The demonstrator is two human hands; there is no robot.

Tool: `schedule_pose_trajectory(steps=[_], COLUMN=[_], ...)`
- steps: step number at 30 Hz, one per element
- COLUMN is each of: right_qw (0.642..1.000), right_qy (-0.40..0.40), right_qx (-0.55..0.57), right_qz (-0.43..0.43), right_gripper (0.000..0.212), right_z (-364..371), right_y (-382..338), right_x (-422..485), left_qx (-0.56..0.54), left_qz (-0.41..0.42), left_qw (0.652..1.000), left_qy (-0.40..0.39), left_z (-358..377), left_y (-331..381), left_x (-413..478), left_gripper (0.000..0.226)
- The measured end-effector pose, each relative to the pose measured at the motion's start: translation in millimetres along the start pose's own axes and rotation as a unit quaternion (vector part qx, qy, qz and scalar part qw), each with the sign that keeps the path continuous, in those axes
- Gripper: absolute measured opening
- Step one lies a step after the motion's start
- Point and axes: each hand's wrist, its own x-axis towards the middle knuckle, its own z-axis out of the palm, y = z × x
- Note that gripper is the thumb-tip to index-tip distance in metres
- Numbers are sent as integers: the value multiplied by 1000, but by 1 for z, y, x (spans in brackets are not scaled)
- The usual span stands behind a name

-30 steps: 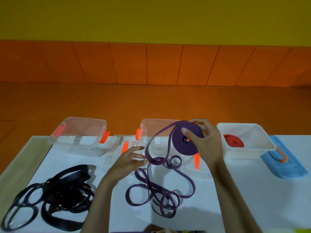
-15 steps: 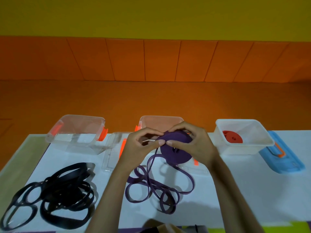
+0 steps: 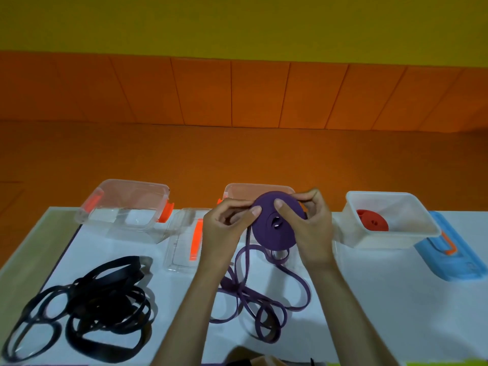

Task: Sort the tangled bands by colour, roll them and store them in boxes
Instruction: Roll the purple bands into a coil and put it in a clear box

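Note:
A purple band roll (image 3: 274,231) is held upright above the white table (image 3: 369,299), in front of the middle clear box (image 3: 257,190). My left hand (image 3: 224,228) pinches its left edge, thumb on the face. Gripping the right side is my right hand (image 3: 309,225), thumb near the roll's centre. The unrolled purple band (image 3: 253,299) trails down in loose loops on the table. A tangle of black bands (image 3: 87,307) lies at the left. A red rolled band (image 3: 372,220) sits in the white box (image 3: 412,233) on the right.
An open clear box with orange clips (image 3: 124,204) stands at the back left. A clear lid (image 3: 184,239) lies beside my left hand. A blue lid with an orange handle (image 3: 454,254) lies at the far right. Orange floor lies beyond the table's far edge.
My left hand rose from the loose loops to the roll and now holds it together with my right hand. The roll has grown as more band was wound on.

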Motion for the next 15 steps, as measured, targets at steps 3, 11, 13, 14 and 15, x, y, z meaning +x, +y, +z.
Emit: schedule_pose_trajectory(steps=[3, 11, 13, 14, 15], right_qw=[1000, 995, 996, 997, 998], right_qy=[21, -58, -59, -55, -49], right_qx=[-6, -13, -23, -36, -46], right_qz=[3, 79, 57, 35, 13], right_gripper=[35, 51, 41, 34, 30], right_z=[2, -13, -11, -10, -9], right_y=[5, 6, 3, 2, 1], right_x=[1, 11, 13, 14, 15], left_qx=[-5, 21, -5, -11, -12], left_qz=[-39, -24, -37, -39, -41], left_qw=[997, 999, 999, 999, 998], left_qy=[-63, -33, -20, -23, -35], left_z=[-13, -18, -12, -10, -9], left_y=[2, -5, -9, -11, -13], left_x=[6, 8, 8, 7, 6], left_gripper=[31, 28, 26, 23, 21])
